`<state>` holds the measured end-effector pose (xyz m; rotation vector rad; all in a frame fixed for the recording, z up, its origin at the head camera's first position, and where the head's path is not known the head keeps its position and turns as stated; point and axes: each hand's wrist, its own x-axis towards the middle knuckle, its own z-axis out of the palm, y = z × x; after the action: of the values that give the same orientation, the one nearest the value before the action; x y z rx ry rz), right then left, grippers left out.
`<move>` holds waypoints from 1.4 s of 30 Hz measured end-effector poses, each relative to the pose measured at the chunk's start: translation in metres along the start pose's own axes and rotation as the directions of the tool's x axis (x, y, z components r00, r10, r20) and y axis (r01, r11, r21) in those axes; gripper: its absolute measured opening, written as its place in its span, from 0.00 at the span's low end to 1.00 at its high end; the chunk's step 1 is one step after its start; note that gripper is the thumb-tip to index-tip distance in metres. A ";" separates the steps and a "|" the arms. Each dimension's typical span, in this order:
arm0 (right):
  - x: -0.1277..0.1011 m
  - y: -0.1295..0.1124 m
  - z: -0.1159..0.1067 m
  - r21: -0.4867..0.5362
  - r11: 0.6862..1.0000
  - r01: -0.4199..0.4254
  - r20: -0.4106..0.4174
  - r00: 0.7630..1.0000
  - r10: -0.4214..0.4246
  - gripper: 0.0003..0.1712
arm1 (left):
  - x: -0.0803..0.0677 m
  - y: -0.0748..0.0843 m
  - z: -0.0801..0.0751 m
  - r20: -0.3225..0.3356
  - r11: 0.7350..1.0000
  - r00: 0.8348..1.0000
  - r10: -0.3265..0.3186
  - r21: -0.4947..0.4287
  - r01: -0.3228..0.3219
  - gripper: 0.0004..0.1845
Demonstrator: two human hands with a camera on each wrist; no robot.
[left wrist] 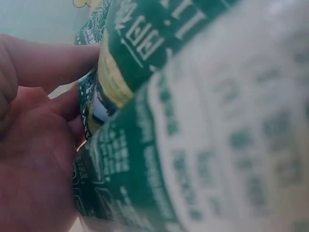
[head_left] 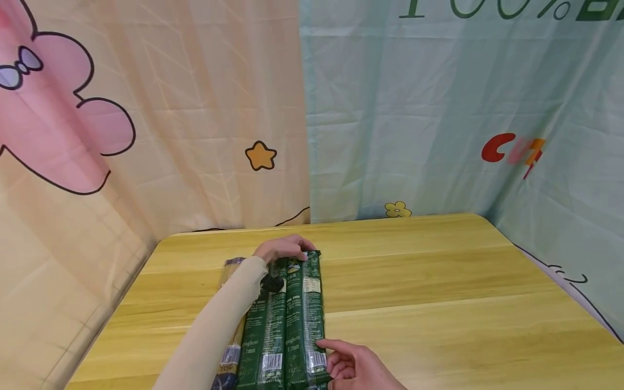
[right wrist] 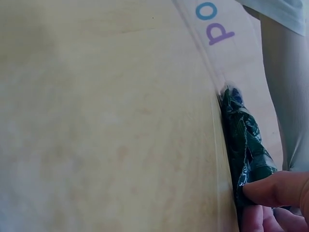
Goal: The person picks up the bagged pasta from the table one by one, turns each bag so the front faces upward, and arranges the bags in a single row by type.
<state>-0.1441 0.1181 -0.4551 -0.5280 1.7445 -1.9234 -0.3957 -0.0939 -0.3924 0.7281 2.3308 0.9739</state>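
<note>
Two long green spaghetti packs lie side by side on the wooden table, the right spaghetti pack (head_left: 304, 319) and the left spaghetti pack (head_left: 263, 341). At the far end of the right one, my left hand (head_left: 284, 248) holds the pack's end between thumb and fingers; the left wrist view shows its thumb (left wrist: 58, 63) against the green wrapper. Beside the near right edge is my right hand (head_left: 358, 364), index finger along that edge. In the right wrist view its thumb (right wrist: 270, 189) presses the pack's near end, other fingers curled below.
A tan and blue pack (head_left: 228, 363) lies left of the green ones, partly hidden by my left sleeve (head_left: 214, 325). The wooden table (head_left: 439, 303) extends to the right. Printed curtains (head_left: 219, 108) hang behind and at both sides.
</note>
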 end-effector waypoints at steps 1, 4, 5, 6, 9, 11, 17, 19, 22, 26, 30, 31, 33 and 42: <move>0.000 0.000 0.000 0.003 1.000 0.000 0.004 1.000 0.000 0.33 | 0.000 0.000 0.000 0.002 1.000 1.000 0.011 0.004 -0.011 0.20; -0.001 0.002 0.000 0.003 1.000 0.019 0.029 0.999 -0.019 0.34 | 0.001 -0.003 0.002 0.005 0.999 0.999 0.036 0.014 -0.036 0.19; -0.001 0.003 0.000 0.006 1.000 0.025 0.037 0.999 -0.025 0.34 | 0.001 -0.003 0.002 0.002 0.999 0.999 0.032 0.011 -0.032 0.19; -0.001 0.004 0.000 0.008 0.999 0.033 0.045 0.998 -0.033 0.34 | 0.001 -0.004 0.003 -0.002 1.000 1.000 0.023 0.009 -0.023 0.19; -0.002 0.004 0.000 -0.008 0.999 0.050 0.050 0.998 -0.049 0.34 | 0.001 -0.004 0.003 -0.020 1.000 1.000 0.006 -0.003 -0.006 0.18; -0.002 0.004 0.000 -0.019 0.998 0.055 0.047 0.997 -0.054 0.33 | 0.001 -0.003 0.003 -0.028 1.000 1.000 -0.001 -0.015 0.000 0.17; -0.003 0.003 0.001 -0.029 0.998 0.061 0.055 0.997 -0.060 0.35 | 0.006 -0.001 0.003 -0.020 0.998 0.999 0.038 -0.049 -0.039 0.16; -0.003 0.003 0.001 -0.029 0.998 0.049 0.032 0.998 -0.049 0.35 | 0.007 -0.001 0.004 -0.026 0.997 0.999 0.044 -0.066 -0.045 0.16; -0.004 0.003 0.001 -0.017 0.998 0.053 -0.001 0.999 -0.053 0.37 | 0.007 -0.002 0.004 -0.037 0.994 0.998 0.046 -0.094 -0.049 0.17; -0.010 0.002 -0.001 0.034 0.999 0.010 -0.055 0.998 -0.008 0.37 | 0.006 -0.004 0.005 -0.045 0.989 0.998 0.050 -0.138 -0.056 0.16; -0.015 -0.002 -0.001 0.057 0.991 -0.118 -0.133 0.983 0.125 0.33 | 0.005 -0.004 0.004 -0.059 0.985 0.997 0.054 -0.163 -0.063 0.16; -0.015 -0.003 -0.001 0.052 0.988 -0.145 -0.147 0.977 0.152 0.33 | 0.004 -0.004 0.004 -0.062 0.984 0.997 0.053 -0.166 -0.063 0.17; -0.015 -0.004 0.000 0.043 0.983 -0.177 -0.160 0.970 0.182 0.32 | 0.004 -0.004 0.004 -0.070 0.984 0.996 0.052 -0.164 -0.063 0.17; -0.007 -0.010 0.003 0.006 0.977 -0.213 -0.159 0.964 0.211 0.35 | 0.004 -0.004 0.005 -0.090 0.979 0.994 0.055 -0.191 -0.072 0.17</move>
<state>-0.1370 0.1204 -0.4449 -0.1855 1.8290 -1.8468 -0.3967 -0.0914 -0.3996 0.6985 2.2543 1.2623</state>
